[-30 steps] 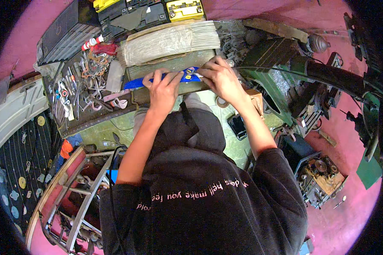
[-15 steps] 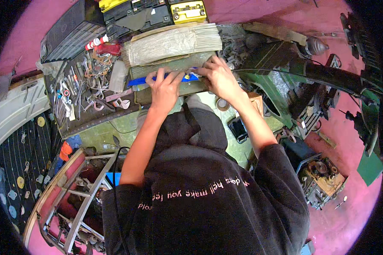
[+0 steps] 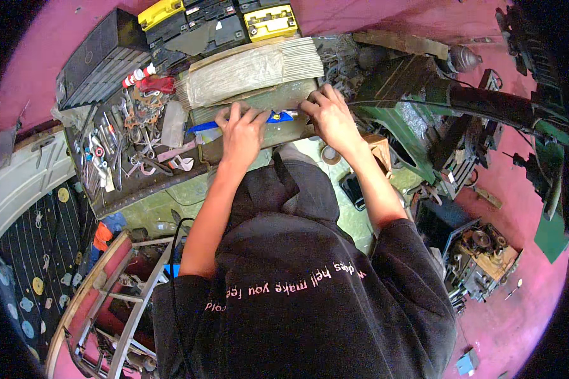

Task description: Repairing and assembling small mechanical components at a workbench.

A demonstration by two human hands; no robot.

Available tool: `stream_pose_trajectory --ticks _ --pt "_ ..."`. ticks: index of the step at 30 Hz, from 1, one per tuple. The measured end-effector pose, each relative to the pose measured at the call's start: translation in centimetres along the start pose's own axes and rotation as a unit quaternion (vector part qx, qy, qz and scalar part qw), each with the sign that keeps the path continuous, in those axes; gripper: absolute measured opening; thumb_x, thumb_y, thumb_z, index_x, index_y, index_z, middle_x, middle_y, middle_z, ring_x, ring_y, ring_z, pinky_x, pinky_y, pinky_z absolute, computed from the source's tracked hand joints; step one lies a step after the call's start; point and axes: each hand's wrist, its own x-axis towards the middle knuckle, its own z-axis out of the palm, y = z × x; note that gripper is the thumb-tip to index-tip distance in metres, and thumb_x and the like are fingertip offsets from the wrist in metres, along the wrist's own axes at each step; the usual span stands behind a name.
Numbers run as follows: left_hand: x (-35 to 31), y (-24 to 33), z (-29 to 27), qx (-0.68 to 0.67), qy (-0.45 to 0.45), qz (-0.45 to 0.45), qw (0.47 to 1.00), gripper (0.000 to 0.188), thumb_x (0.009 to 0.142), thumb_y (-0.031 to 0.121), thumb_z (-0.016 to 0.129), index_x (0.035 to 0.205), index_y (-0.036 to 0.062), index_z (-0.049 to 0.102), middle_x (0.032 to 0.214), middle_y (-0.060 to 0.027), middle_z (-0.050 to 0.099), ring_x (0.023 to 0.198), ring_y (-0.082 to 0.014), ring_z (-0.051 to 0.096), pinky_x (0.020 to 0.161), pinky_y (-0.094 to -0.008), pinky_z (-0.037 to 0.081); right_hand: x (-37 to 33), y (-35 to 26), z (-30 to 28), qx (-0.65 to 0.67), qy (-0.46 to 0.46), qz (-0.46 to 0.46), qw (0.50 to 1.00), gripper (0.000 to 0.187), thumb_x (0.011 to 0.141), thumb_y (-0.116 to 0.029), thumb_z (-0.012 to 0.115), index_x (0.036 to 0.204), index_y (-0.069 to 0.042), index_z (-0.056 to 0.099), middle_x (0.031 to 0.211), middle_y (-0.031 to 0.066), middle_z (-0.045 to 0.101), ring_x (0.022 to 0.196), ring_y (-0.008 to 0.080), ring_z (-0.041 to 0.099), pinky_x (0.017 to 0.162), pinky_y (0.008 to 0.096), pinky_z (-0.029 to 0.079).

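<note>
A long, narrow blue tool (image 3: 203,126) with a round yellow spot lies across the near edge of the bench; I cannot make out its exact kind. My left hand (image 3: 243,129) is closed over its middle, covering part of it. At the tool's right end a small silvery piece shows, and my right hand (image 3: 332,117) has its fingers bent and pinched there. What those fingers hold is hidden. Just beyond both hands, a plastic-wrapped stack of pale ribbed sheets (image 3: 243,74) rests on a greenish panel (image 3: 284,98).
Wrenches, sockets and gaskets (image 3: 146,114) crowd the bench to the left, beside a dark drawer cabinet (image 3: 98,60). Batteries (image 3: 270,23) line the back. Green metal bodywork (image 3: 406,136) reaches in from the right. A metal frame (image 3: 129,309) stands at lower left.
My right hand has shifted slightly right and down, away from the yellow spot, uncovering the silvery end. The whole view has tilted a little. My left hand stays on the blue tool.
</note>
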Motion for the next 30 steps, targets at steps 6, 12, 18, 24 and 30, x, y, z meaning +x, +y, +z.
stream_pose_trajectory --ticks 6,12,18,24,30 --pt "0.5 -0.2 -0.6 -0.007 -0.003 -0.015 1.000 0.028 0.080 0.013 0.076 0.106 0.0194 0.082 0.106 0.0032 0.076 0.113 -0.0238 0.059 0.104 -0.0535 0.034 -0.2 0.5 0.3 0.025 -0.027 0.006 0.999 0.029 0.086 -0.010 0.059 0.111 -0.012 0.075 0.106 0.0104 0.063 0.113 0.0323 0.057 0.103 0.0434 0.047" --pt "1.6 -0.2 -0.9 -0.010 -0.016 -0.027 0.999 0.021 0.081 0.014 0.076 0.101 0.0173 0.083 0.104 0.0020 0.077 0.113 -0.0237 0.059 0.104 -0.0544 0.033 -0.6 1.2 1.0 0.025 -0.015 0.002 1.000 0.028 0.086 -0.008 0.060 0.108 -0.012 0.077 0.107 0.0109 0.063 0.113 0.0332 0.056 0.103 0.0453 0.048" --pt "2.3 -0.1 -0.6 -0.029 -0.044 -0.035 0.998 0.014 0.084 0.017 0.075 0.097 0.0142 0.081 0.104 -0.0001 0.077 0.113 -0.0249 0.059 0.105 -0.0566 0.033 -0.7 1.7 1.6 0.092 -0.005 0.027 0.995 0.029 0.083 -0.004 0.061 0.107 -0.010 0.076 0.107 0.0123 0.062 0.113 0.0360 0.056 0.103 0.0482 0.048" --pt "2.4 -0.8 -0.3 -0.045 -0.073 -0.015 0.996 0.011 0.086 0.019 0.075 0.095 0.0128 0.079 0.100 -0.0030 0.076 0.112 -0.0268 0.059 0.105 -0.0576 0.033 -0.8 1.1 2.6 0.060 0.009 0.038 0.997 0.033 0.082 -0.002 0.061 0.112 -0.008 0.072 0.113 0.0140 0.060 0.114 0.0370 0.054 0.101 0.0487 0.048" --pt "3.1 -0.3 -0.5 -0.068 -0.081 -0.023 0.994 0.014 0.088 0.018 0.076 0.098 0.0084 0.074 0.096 -0.0087 0.074 0.113 -0.0299 0.059 0.104 -0.0589 0.032 -0.6 0.8 2.3 0.014 0.033 0.044 0.998 0.032 0.083 -0.006 0.061 0.115 -0.008 0.066 0.117 0.0142 0.058 0.115 0.0365 0.054 0.102 0.0472 0.047"
